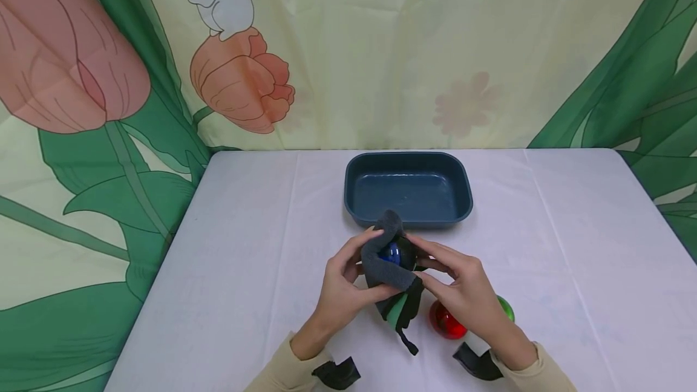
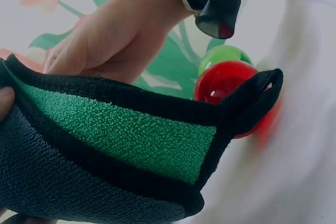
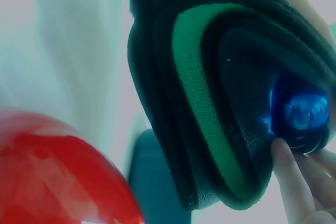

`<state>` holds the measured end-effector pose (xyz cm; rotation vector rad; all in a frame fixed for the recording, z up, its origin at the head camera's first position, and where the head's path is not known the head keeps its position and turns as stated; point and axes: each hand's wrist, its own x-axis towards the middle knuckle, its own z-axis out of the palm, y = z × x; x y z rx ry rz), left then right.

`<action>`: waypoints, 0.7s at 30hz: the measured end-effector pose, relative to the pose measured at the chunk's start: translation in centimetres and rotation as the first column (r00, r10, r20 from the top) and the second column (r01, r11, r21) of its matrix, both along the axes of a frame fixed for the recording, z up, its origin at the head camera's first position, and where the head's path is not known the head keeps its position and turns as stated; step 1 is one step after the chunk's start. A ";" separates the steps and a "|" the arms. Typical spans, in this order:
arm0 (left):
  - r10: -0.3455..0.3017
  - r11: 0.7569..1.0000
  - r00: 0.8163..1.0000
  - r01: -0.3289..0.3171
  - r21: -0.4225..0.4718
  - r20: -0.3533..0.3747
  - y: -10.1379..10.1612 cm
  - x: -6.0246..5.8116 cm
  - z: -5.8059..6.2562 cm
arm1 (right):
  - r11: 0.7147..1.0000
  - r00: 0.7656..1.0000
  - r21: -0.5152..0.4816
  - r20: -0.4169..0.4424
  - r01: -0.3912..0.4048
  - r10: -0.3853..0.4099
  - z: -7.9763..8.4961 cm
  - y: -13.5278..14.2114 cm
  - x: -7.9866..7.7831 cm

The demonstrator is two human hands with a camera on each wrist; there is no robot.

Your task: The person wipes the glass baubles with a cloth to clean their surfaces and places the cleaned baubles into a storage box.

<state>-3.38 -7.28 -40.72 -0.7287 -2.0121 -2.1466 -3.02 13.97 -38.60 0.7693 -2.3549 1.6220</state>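
A shiny blue ball [image 1: 393,253] sits in the fold of a dark grey and green cloth [image 1: 376,262] with black edging and a hanging loop. My left hand [image 1: 345,283] grips the cloth from the left, thumb across its lower part and fingers near its top. From the right, my right hand [image 1: 457,277] holds the ball with thumb and fingers. In the right wrist view the ball [image 3: 304,111] shows beside the cloth's folded edge [image 3: 247,108], fingertips right at it. The left wrist view shows the cloth's green face [image 2: 126,135]; the ball is hidden there.
A dark blue rectangular basin [image 1: 408,218] stands on the white-covered table [image 1: 261,247] just beyond my hands. A red ball [image 1: 448,321] and a green ball [image 1: 506,307] lie by my right wrist, partly covered by it. A patterned curtain [image 1: 370,53] hangs behind the table.
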 end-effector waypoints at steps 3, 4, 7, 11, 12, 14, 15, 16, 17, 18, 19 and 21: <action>0.017 1.000 1.000 -0.017 0.010 -0.009 0.0 -0.1 -0.2 | 0.999 0.999 0.023 0.038 -0.026 0.025 0.1 0.1 -0.1; 0.025 1.000 1.000 -0.025 0.013 -0.010 0.0 -0.1 -0.2 | 0.998 0.998 0.041 0.052 -0.040 0.038 0.1 0.2 -0.1; 0.042 0.999 0.999 -0.042 0.024 -0.007 -0.1 -0.1 -0.4 | 0.991 0.993 0.103 0.090 -0.079 0.070 0.4 0.5 -0.1; 0.041 0.999 0.999 -0.041 0.031 0.005 -0.2 -0.1 -0.4 | 0.984 0.996 0.162 0.067 -0.074 0.063 0.7 0.6 -0.1; 0.039 0.999 0.999 -0.039 0.031 0.004 -0.3 -0.1 -0.4 | 0.984 0.997 0.168 0.043 -0.067 0.060 0.7 0.6 -0.1; 0.036 0.999 0.999 -0.036 0.031 0.002 -0.2 -0.2 -0.4 | 0.983 0.998 0.175 -0.010 -0.056 0.058 0.7 0.6 -0.1; 0.035 0.999 0.999 -0.035 0.032 0.001 -0.2 -0.2 -0.4 | 0.983 0.997 0.177 -0.037 -0.054 0.062 0.7 0.6 -0.1; 0.032 0.999 0.999 -0.032 0.034 -0.005 -0.2 -0.2 -0.4 | 0.983 0.996 0.174 -0.057 -0.061 0.071 0.6 0.6 0.0; 0.029 0.999 0.999 -0.029 0.035 -0.012 -0.2 -0.2 -0.4 | 0.983 0.994 0.171 -0.073 -0.069 0.083 0.6 0.6 0.0; 0.027 0.999 0.999 -0.026 0.035 -0.020 -0.1 -0.3 -0.5 | 0.983 0.992 0.165 -0.082 -0.080 0.095 0.5 0.6 0.0; 0.025 0.999 0.999 -0.024 0.036 -0.027 -0.1 -0.3 -0.5 | 0.983 0.991 0.160 -0.086 -0.087 0.102 0.5 0.6 0.0; 0.021 0.999 0.999 -0.020 0.037 -0.036 -0.1 -0.3 -0.7 | 0.984 0.990 0.155 -0.097 -0.090 0.106 0.3 0.6 -0.1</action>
